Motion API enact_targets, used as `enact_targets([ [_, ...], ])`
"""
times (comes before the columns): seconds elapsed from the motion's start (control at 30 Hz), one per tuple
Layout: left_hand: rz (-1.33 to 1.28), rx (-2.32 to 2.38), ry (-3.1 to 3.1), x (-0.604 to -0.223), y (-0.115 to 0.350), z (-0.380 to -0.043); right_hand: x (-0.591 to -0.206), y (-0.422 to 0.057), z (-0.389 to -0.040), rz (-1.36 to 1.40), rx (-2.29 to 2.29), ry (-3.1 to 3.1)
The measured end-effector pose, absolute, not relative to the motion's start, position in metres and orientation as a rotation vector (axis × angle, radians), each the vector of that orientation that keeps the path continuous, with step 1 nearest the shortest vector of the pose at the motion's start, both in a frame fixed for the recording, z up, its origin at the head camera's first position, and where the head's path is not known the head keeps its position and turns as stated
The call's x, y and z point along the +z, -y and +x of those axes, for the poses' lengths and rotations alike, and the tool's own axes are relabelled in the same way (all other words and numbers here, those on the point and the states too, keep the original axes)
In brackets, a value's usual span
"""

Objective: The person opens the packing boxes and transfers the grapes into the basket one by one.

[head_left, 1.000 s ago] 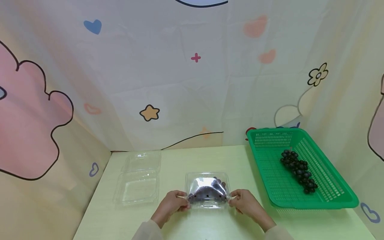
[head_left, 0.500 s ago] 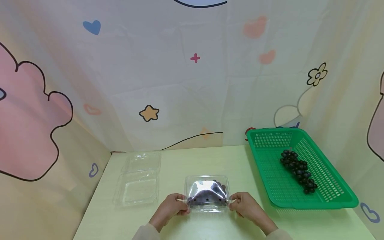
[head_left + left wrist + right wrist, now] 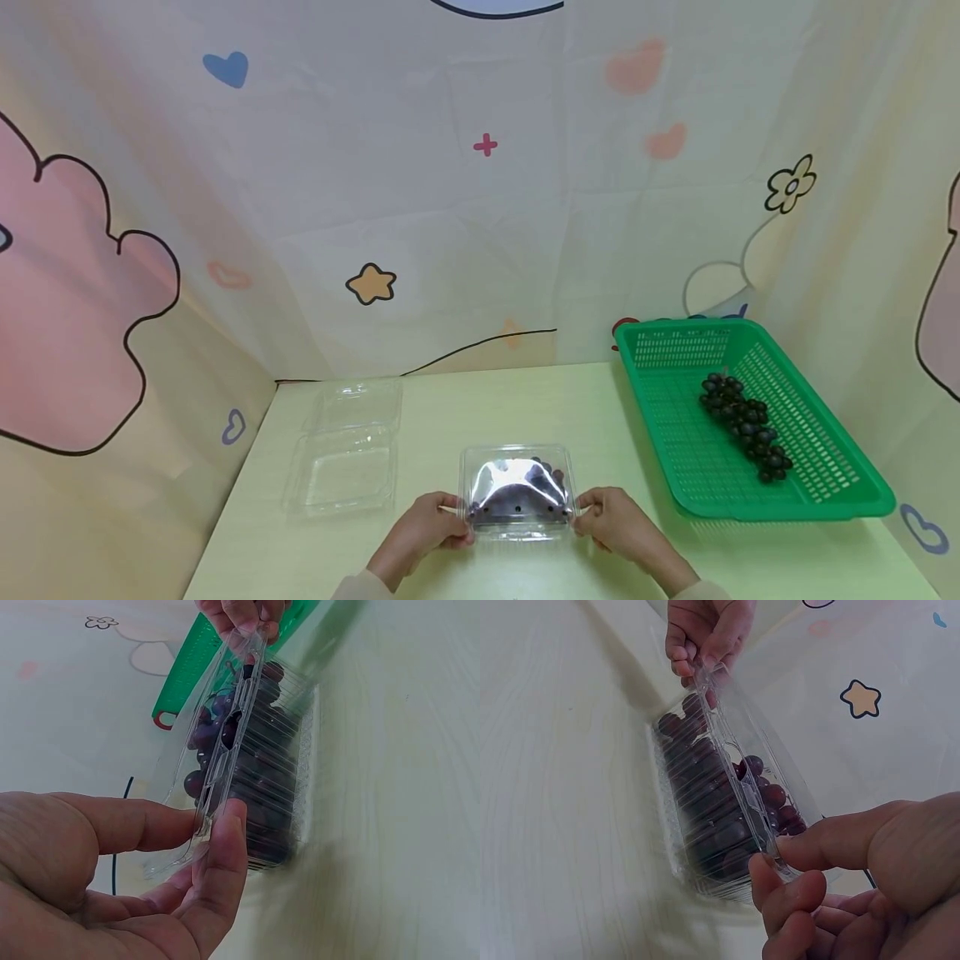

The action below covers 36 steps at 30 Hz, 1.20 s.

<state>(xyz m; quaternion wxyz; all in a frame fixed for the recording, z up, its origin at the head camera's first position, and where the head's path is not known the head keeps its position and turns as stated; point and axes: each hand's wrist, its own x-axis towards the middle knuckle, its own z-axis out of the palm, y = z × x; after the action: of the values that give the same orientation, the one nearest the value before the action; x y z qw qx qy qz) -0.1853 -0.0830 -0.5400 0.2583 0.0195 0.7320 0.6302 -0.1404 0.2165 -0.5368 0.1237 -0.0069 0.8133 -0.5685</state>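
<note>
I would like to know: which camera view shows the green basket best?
The head view: the green basket appears whole there, dark grapes lying inside. The left wrist view shows only part of it, behind the clear container and the right hand; the right wrist view does not show it.

The head camera looks forward and down from well back above the left hand (image 3: 430,527) and right hand (image 3: 613,523). The left wrist camera, close in, faces across the clamshell box (image 3: 517,492) to the right hand; the right wrist camera, equally close, faces back. All three share the box; the first two, the green plastic basket (image 3: 780,510) beyond the right hand.
</note>
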Motion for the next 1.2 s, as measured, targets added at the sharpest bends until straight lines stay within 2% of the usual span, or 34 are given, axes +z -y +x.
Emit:
enact_targets([
  [0.4,0.065,1.718,-1.951,-0.543,0.086,-0.176,-0.538,-0.219,-0.133,-0.1,-1.684,-2.331],
  [1.2,0.07,1.714,-1.942,-0.545,0.092,-0.168,-0.537,-0.218,-0.126,-0.073,-1.644,-2.311],
])
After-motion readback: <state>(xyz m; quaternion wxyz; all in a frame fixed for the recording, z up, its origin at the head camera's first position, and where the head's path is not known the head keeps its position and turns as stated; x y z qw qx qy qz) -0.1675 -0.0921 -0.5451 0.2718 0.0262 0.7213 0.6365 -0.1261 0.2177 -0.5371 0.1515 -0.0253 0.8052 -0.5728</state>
